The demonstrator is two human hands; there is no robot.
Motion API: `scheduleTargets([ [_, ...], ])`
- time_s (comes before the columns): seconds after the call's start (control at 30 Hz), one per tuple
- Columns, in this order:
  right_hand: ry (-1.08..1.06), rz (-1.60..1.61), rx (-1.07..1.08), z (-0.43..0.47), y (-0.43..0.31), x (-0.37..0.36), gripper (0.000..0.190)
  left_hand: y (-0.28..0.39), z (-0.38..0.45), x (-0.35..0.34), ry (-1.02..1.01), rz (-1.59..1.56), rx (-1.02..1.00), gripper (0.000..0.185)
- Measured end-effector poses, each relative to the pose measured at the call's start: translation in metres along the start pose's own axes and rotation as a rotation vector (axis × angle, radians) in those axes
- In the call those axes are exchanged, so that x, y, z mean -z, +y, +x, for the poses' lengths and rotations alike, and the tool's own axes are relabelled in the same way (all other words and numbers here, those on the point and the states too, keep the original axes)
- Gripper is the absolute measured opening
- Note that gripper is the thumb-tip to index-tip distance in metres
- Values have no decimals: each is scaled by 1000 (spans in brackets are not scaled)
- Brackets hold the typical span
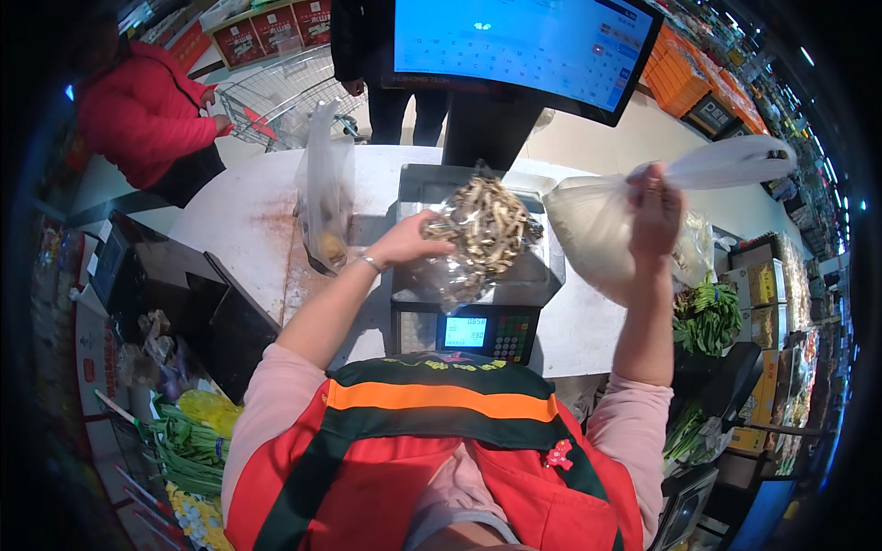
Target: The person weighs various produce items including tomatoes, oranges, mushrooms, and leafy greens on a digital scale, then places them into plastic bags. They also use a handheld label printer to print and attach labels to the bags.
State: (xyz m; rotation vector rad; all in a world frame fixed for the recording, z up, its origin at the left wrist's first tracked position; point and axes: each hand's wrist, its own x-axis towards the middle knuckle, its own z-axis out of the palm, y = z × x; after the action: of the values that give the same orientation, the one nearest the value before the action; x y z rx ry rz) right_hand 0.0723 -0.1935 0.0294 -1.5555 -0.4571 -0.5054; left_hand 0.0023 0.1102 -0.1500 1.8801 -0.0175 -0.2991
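Observation:
My left hand [408,241] grips the side of a clear plastic bag of dried mushrooms or similar brownish strips [490,227]. This bag is over the metal pan of a digital weighing scale [549,268]; I cannot tell if it touches the pan. The lit display [466,332] and keypad of the scale face me. To the right, my right hand [654,206] grips the gathered neck of a translucent plastic bag [592,231] full of something pale and fine-looking. The bag's handle loops [737,162] stick out to the right above my fist.
Another plastic bag [327,206] stands left on the white counter [241,200]. A large touchscreen monitor [517,48] rises behind the scale. Beyond it are a person in dark clothes [355,41], a shopping cart [289,89] and a person in red [145,103]. Leafy greens [708,317] lie at right.

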Motion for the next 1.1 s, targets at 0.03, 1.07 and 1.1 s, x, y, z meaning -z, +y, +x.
scheduleTargets([
  [0.03,9,61,-45,6,-17,-2,30,3,6,-6,4,46,-29,81],
  [1.07,-1505,-320,117,-168,72,-545,52,-141,-270,23,507,-446,204,19],
  [1.1,-1351,-226,338,-143,58,-520,50,-138,-263,28,478,-423,212,19],
])
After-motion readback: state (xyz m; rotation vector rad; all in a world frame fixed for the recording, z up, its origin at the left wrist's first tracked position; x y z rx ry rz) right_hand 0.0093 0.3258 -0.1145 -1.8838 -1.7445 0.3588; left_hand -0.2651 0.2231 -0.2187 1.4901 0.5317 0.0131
